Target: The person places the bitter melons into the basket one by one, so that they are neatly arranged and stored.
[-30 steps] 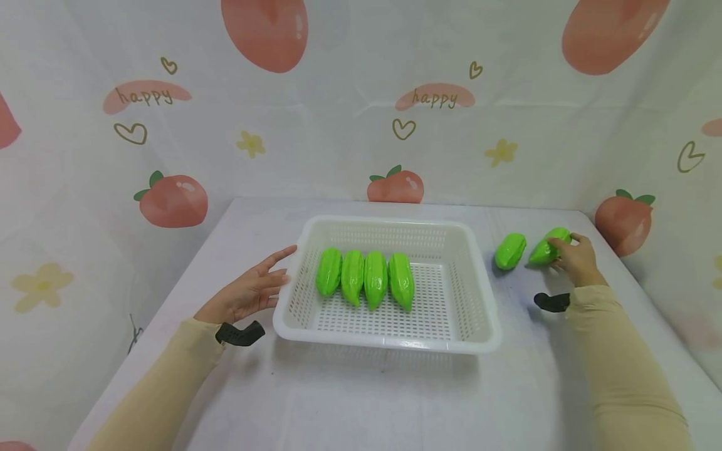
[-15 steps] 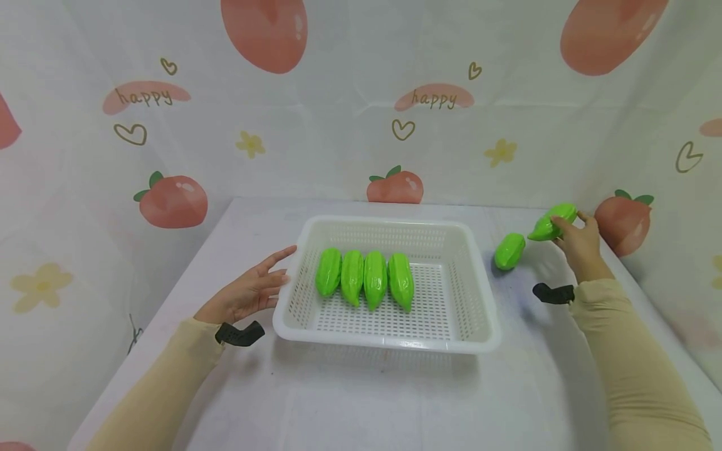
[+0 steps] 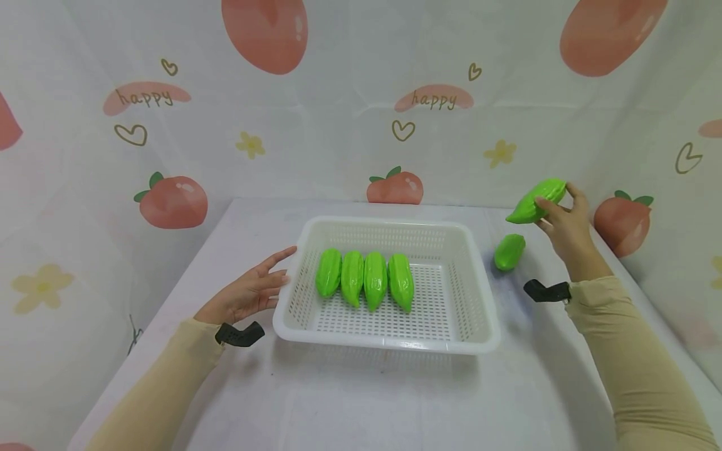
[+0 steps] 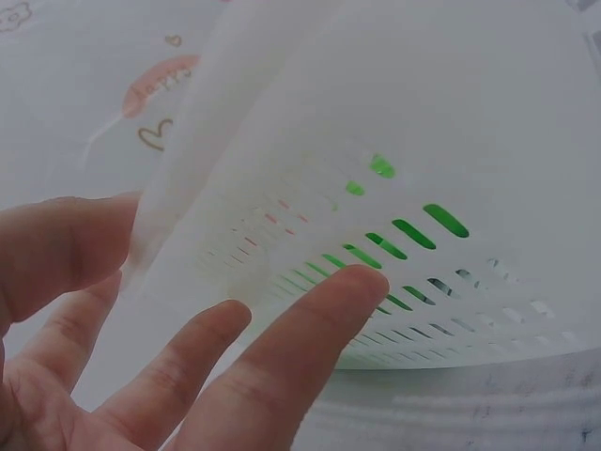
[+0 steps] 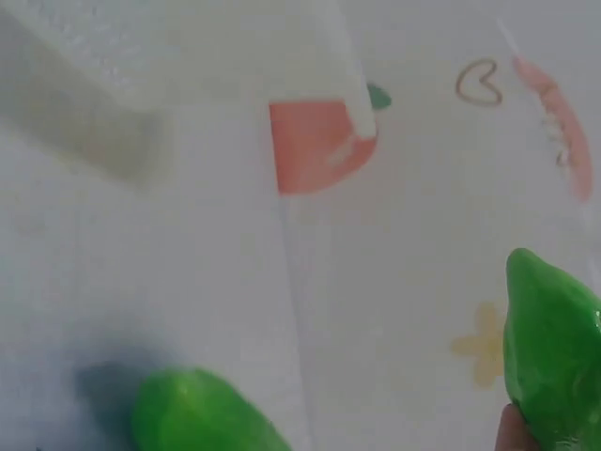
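Observation:
My right hand (image 3: 570, 228) pinches a glossy green ridged fruit (image 3: 538, 202) between thumb and fingers, above the table at the far right. Its pointed tip faces left and down; in the right wrist view this fruit (image 5: 554, 348) shows at the right edge. Below it, a second green fruit (image 3: 509, 252) lies beside the white plastic basket (image 3: 383, 344). Several matching fruits (image 3: 375, 280) lie side by side in the basket's left half. My left hand (image 3: 248, 291) is at the basket's left side, fingers loosely extended, fingertips right at its slotted wall (image 4: 470, 141).
A white-covered table (image 3: 361, 407) carries the basket. Behind and to both sides hangs a pale cloth (image 3: 321, 131) printed with peaches, hearts and flowers. The bare right half of the basket floor (image 3: 437, 300) shows its mesh.
The right hand has lifted the green fruit off the table, first up and slightly right, then further up and left. The left hand and the basket have stayed in place.

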A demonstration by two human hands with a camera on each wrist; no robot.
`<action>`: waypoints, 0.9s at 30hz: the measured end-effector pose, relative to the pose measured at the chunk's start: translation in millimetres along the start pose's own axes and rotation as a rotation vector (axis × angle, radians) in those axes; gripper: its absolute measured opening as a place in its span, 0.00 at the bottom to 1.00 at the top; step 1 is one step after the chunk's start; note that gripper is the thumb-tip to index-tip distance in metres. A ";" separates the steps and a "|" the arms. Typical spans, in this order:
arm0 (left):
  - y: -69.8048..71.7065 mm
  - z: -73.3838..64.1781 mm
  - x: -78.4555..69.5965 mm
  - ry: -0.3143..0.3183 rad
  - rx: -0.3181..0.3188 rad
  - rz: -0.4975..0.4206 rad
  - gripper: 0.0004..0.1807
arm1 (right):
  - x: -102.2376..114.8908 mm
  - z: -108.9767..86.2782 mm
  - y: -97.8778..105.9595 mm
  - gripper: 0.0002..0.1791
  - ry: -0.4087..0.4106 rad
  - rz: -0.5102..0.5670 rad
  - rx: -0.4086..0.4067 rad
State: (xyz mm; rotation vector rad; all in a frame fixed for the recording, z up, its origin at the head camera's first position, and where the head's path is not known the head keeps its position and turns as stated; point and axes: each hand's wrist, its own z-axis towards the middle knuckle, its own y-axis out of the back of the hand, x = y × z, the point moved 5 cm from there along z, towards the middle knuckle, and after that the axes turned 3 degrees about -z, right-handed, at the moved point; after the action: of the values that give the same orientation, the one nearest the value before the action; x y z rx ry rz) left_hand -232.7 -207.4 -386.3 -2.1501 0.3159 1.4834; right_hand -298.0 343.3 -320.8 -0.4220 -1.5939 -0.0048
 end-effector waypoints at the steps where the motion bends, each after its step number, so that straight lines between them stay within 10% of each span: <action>1: -0.1 0.1 0.0 0.000 -0.001 0.001 0.39 | 0.9 -1.9 -3.9 0.54 0.012 0.001 0.013; 27: 0.9 1.5 1.1 -0.002 -0.004 0.012 0.38 | -12.6 -53.3 -78.0 0.25 0.221 -0.105 0.357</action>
State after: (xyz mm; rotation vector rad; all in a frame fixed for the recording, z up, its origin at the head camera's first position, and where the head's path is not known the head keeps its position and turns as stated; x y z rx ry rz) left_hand -234.0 -207.2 -387.9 -2.1533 0.3251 1.4945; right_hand -267.6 253.8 -309.1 -0.0559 -1.3622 0.1467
